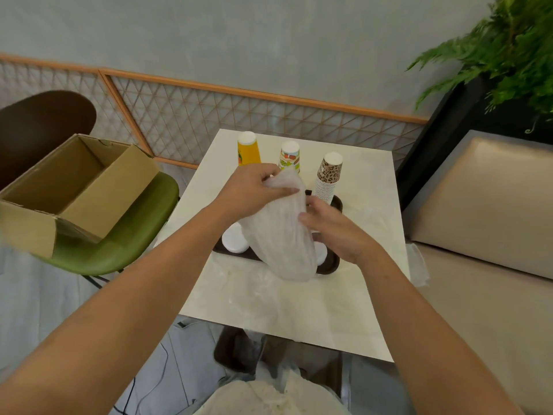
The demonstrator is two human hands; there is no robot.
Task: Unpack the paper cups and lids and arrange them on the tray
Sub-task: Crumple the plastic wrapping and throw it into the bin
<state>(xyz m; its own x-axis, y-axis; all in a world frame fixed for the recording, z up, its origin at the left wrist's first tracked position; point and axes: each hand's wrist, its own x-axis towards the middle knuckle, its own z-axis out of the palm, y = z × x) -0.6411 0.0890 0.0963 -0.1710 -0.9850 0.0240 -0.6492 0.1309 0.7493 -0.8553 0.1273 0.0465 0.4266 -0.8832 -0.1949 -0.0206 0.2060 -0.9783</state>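
The left hand pinches the far, upper end of the translucent white plastic sleeve, which slopes down toward the person; the right hand grips its middle.

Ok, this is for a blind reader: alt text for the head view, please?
Two hands hold a white plastic bag above a dark tray on a table, the left hand gripping its top, the right hand its side. Behind stand three stacks of upturned paper cups; a white lid lies on the tray. A cardboard box rests on a green chair.
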